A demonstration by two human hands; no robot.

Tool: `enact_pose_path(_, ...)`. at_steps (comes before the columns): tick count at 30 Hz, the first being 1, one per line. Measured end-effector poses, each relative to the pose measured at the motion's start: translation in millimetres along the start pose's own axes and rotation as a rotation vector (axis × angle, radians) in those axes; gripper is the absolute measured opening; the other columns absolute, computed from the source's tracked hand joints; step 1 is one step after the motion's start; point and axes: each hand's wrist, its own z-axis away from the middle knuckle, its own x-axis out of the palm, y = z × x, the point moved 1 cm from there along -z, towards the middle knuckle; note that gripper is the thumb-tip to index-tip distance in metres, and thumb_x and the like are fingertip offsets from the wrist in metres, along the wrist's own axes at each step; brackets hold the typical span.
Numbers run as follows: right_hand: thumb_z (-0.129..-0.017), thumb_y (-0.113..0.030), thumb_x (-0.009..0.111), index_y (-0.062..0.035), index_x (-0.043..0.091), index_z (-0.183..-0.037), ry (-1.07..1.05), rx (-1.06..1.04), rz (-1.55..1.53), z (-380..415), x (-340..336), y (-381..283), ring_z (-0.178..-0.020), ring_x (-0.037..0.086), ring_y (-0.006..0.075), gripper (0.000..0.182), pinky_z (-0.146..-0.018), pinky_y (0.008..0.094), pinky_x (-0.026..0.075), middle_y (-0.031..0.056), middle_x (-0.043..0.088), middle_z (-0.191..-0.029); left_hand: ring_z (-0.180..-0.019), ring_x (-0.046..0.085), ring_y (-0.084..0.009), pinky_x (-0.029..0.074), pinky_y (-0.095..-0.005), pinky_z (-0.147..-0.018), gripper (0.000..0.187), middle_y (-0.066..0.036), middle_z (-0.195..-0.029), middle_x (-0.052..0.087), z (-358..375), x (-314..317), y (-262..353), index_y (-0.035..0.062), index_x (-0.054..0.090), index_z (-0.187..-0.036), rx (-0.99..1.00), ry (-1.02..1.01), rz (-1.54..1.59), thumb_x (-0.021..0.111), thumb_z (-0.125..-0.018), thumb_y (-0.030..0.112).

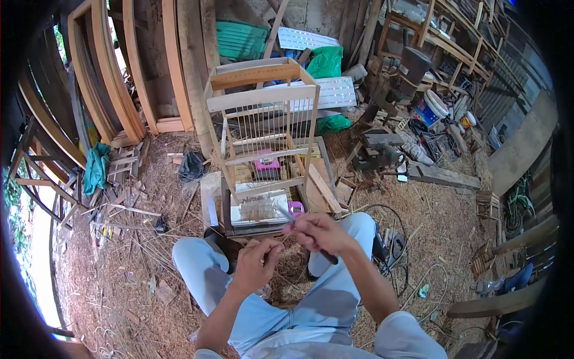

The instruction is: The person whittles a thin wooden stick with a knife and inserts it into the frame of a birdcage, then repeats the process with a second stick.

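My right hand [320,232] is closed around a knife [329,258]; its dark handle end sticks out below the fist and a grey blade points up and left. Close by on the left, my left hand [258,262] is closed in a pinch, thumb against the fingers. Whatever it pinches is too thin to make out. Just beyond both hands, a bundle of thin sticks [258,209] lies on white material on a low wooden bench [228,206]. Standing on that bench is a wooden cage frame [263,94] with thin upright bars.
Two pink items, one a box [266,161], lie on the bench. A dark machine or vise [379,149] stands to the right, with a black cable [406,263] below it. Wood shavings and offcuts cover the floor. Wooden frames [101,72] lean at the left.
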Motion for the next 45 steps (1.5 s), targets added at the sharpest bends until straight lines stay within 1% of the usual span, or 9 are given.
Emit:
enact_pose_path(20, -0.100, -0.025, 0.045, -0.0018, 0.063, -0.093, 0.402, 0.030, 0.019, 36, -103, -46, -0.044, 0.030, 0.0027, 0.030, -0.039, 0.0208, 0.022, -0.0071, 0.039, -0.056, -0.049, 0.048, -0.0231, 0.040, -0.0336, -0.067, 0.016, -0.003, -0.066, 0.063, 37, -26, -21, 0.0098, 0.063, -0.087, 0.147, -0.173, -0.244, 0.067, -0.075, 0.000)
enact_pose_path(23, -0.097, -0.029, 0.051, -0.0019, 0.059, -0.096, 0.884, -0.153, 0.066, 36, -134, -47, -0.041, 0.031, 0.0046, 0.029, -0.037, 0.0215, 0.020, -0.0064, 0.039, -0.054, -0.053, 0.051, -0.0243, 0.043, -0.0350, -0.066, 0.011, -0.005, -0.070, 0.064, 43, -36, -28, 0.0095, 0.063, -0.086, 0.081, -0.166, -0.243, 0.065, -0.078, 0.001)
enact_pose_path(27, -0.094, -0.030, 0.051, -0.0028, 0.061, -0.102, 0.757, -0.399, -0.103, 58, -163, -53, -0.041, 0.033, 0.0049, 0.030, -0.037, 0.0237, 0.021, -0.0055, 0.038, -0.053, -0.061, 0.059, -0.0240, 0.046, -0.0347, -0.064, 0.004, -0.007, -0.079, 0.067, 44, -49, -46, 0.0054, 0.064, -0.086, -0.107, -0.180, -0.152, 0.062, -0.084, 0.004)
enact_pose_path(29, -0.091, -0.026, 0.057, -0.0088, 0.054, -0.127, 0.455, 0.041, 0.326, 38, -119, -24, -0.049, 0.045, 0.0053, 0.040, -0.040, 0.0215, 0.033, -0.0033, 0.048, -0.060, -0.062, 0.060, -0.0206, 0.046, -0.0323, -0.063, 0.004, -0.008, -0.079, 0.067, 30, -30, -44, 0.0034, 0.063, -0.088, -0.138, -0.146, -0.032, 0.061, -0.086, 0.006)
enact_pose_path(30, -0.094, -0.021, 0.055, -0.0119, 0.047, -0.135, 0.352, -0.298, 0.919, 32, -110, 29, -0.060, 0.051, 0.0061, 0.043, -0.044, 0.0214, 0.037, -0.0018, 0.054, -0.069, -0.063, 0.060, -0.0173, 0.046, -0.0298, -0.061, 0.008, -0.008, -0.079, 0.067, 19, -18, -41, 0.0013, 0.063, -0.090, -0.157, -0.121, 0.088, 0.060, -0.088, 0.008)
enact_pose_path(31, -0.096, -0.018, 0.052, -0.0117, 0.042, -0.139, 0.289, 0.072, 0.077, 19, -61, 31, -0.062, 0.048, 0.0058, 0.044, -0.045, 0.0221, 0.035, -0.0023, 0.051, -0.071, -0.062, 0.058, -0.0106, 0.045, -0.0258, -0.057, 0.013, -0.008, -0.077, 0.065, 13, -8, -34, 0.0000, 0.063, -0.094, -0.228, -0.128, 0.227, 0.060, -0.091, 0.012)
enact_pose_path(33, -0.098, -0.024, 0.048, -0.0052, 0.045, -0.133, 0.073, -0.010, -0.111, 1, -13, 21, -0.051, 0.033, 0.0045, 0.040, -0.043, 0.0194, 0.025, -0.0063, 0.036, -0.061, -0.061, 0.056, -0.0091, 0.045, -0.0252, -0.056, 0.013, -0.007, -0.076, 0.065, 7, 1, -29, 0.0000, 0.062, -0.094, -0.191, -0.154, 0.194, 0.059, -0.091, 0.012)
enact_pose_path(40, -0.102, -0.026, 0.040, -0.0060, 0.048, -0.133, 0.400, -0.069, 0.048, 25, -65, -20, -0.047, 0.031, 0.0044, 0.038, -0.040, 0.0210, 0.027, -0.0066, 0.039, -0.061, -0.067, 0.064, -0.0153, 0.048, -0.0277, -0.061, 0.009, -0.010, -0.079, 0.066, 23, -28, -41, 0.0026, 0.064, -0.094, -0.387, -0.121, 0.206, 0.059, -0.090, 0.009)
enact_pose_path(45, -0.102, -0.026, 0.040, -0.0072, 0.044, -0.137, 0.113, -0.089, 0.026, 15, -20, 10, -0.046, 0.031, 0.0041, 0.040, -0.041, 0.0207, 0.026, -0.0061, 0.040, -0.060, -0.064, 0.056, -0.0083, 0.044, -0.0253, -0.056, 0.010, -0.006, -0.077, 0.064, 12, -10, -33, 0.0000, 0.062, -0.096, -0.294, -0.195, 0.171, 0.058, -0.091, 0.008)
